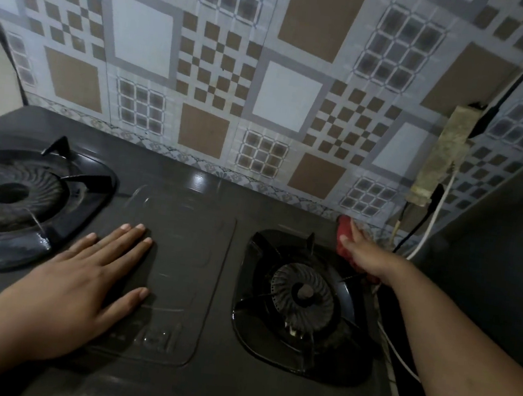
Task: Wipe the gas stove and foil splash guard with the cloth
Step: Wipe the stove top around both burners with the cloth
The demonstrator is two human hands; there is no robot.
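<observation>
Wiping is under way at the far right corner of the gas stove (202,256), where the right hand (365,257) grips a bunched red cloth (344,239) and presses it against the stove top just behind the right burner (303,294). The cloth sits close under the lower edge of the foil splash guard (221,74); whether it touches the foil itself cannot be told in the dim corner. The left hand (84,272) lies flat on the glass panel between the two burners, fingers straight and slightly spread, holding nothing and apparently bracing the person. The left burner (12,194) and its pan support show a wet sheen in places. In my judgement the step in hand is the stove surface at the back right, with the splash guard yet to be covered or only partly covered. The next move calls for a sweep along the rear edge or up onto the patterned foil, keeping the cloth clear of the power strip (441,158) and the cables (425,228) hanging just beside the working corner. No containers are in view, so no contents are reported.
</observation>
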